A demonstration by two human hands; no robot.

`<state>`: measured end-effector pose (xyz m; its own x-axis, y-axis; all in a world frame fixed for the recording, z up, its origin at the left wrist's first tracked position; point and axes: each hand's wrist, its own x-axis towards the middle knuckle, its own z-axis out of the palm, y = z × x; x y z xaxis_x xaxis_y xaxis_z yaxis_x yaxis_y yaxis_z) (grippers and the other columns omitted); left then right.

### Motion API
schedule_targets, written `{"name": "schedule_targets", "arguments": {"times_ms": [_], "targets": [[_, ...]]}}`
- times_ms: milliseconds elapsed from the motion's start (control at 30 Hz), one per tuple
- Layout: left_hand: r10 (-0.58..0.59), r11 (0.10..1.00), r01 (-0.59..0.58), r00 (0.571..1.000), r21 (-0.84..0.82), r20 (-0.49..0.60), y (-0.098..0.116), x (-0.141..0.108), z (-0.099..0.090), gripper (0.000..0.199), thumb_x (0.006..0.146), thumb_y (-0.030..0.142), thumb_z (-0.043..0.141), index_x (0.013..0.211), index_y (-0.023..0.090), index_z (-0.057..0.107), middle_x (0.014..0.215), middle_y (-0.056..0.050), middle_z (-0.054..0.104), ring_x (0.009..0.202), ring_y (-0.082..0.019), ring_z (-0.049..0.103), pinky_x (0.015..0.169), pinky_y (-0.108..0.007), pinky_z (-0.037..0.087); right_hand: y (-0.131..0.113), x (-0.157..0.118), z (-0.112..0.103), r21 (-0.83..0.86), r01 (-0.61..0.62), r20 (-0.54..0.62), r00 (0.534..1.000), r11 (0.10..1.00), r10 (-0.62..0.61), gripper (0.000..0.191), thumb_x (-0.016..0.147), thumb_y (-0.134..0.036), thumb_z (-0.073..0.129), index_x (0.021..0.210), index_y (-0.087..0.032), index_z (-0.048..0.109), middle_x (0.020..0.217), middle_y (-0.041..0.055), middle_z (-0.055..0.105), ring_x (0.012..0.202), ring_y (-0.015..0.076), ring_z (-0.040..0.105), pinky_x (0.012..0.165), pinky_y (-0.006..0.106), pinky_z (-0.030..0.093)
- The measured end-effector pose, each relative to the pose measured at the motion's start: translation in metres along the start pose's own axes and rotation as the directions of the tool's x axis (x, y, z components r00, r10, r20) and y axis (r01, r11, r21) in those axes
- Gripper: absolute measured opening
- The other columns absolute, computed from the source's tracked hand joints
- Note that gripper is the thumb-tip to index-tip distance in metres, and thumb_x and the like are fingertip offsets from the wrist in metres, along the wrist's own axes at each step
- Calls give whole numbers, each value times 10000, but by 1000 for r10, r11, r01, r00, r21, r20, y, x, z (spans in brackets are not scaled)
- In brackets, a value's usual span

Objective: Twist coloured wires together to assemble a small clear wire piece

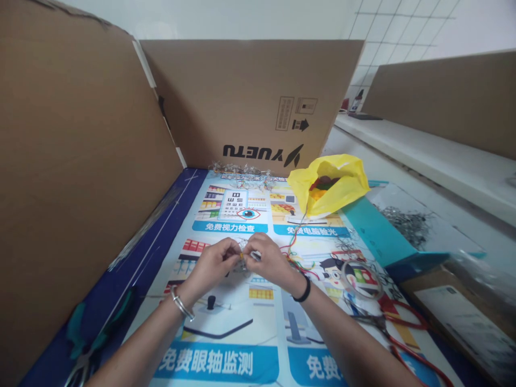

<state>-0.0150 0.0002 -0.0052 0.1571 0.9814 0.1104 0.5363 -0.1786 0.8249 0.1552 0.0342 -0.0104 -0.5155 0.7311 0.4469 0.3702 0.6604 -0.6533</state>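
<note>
Over the middle of the printed poster, my left hand (217, 263) and my right hand (268, 260) meet, fingertips pinched close together. Between them is a small piece of thin silvery wire (241, 265) with a yellow-orange bit at the fingertips; its exact shape is partly hidden by the fingers. Both hands are closed on it. Just right of my right hand lie loose red, green and yellow threads (298, 263), which run up toward a yellow bag (346, 193). The bag is open and shows dark red, green and orange contents.
Tangled wire pieces (237, 170) lie along the back cardboard wall (250, 102). Green-handled pliers (83, 349) are at lower left. At right are a tape roll (379, 285), red-handled scissors (407, 317), and a blue box (373, 228) beside a heap of dark metal bits (409, 226).
</note>
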Motion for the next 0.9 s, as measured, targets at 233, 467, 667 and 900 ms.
{"name": "schedule_targets", "arguments": {"times_ms": [233, 467, 667, 900], "targets": [[166, 984, -164, 986, 73, -28, -1, 2, -3, 113, 745, 119, 546, 698, 188, 621, 820, -20, 612, 815, -149, 569, 736, -265, 440, 0, 0, 0, 10, 1, -15, 1000, 1000, -1, 151, 670, -39, 571, 659, -189, 561, 679, -4, 540, 733, 153, 512, 691, 268, 397], [192, 977, -190, 981, 93, -19, -4, 4, -2, 176, 774, 115, 520, 782, 203, 673, 853, -31, 605, 843, -159, 563, 753, -287, 449, 2, 0, 1, 14, -19, 1, 1000, 1000, 19, 151, 669, -39, 564, 665, -190, 567, 705, 0, 553, 751, 155, 515, 699, 272, 402], [186, 980, -183, 982, 78, -37, -3, 4, -1, 166, 759, 92, 530, 728, 199, 652, 818, -17, 587, 818, -149, 560, 736, -270, 442, 3, 0, 1, 18, -17, -6, 1000, 1000, 17, 159, 665, -33, 566, 668, -192, 573, 695, -3, 552, 743, 155, 517, 701, 274, 403], [166, 983, -163, 986, 84, -33, -1, 3, 0, 167, 752, 81, 527, 691, 192, 637, 800, -12, 576, 802, -143, 554, 726, -262, 429, 3, 0, 3, 0, 2, -30, 1000, 1000, -2, 138, 692, -53, 563, 676, -190, 576, 697, 6, 562, 743, 161, 518, 704, 283, 404]]}}
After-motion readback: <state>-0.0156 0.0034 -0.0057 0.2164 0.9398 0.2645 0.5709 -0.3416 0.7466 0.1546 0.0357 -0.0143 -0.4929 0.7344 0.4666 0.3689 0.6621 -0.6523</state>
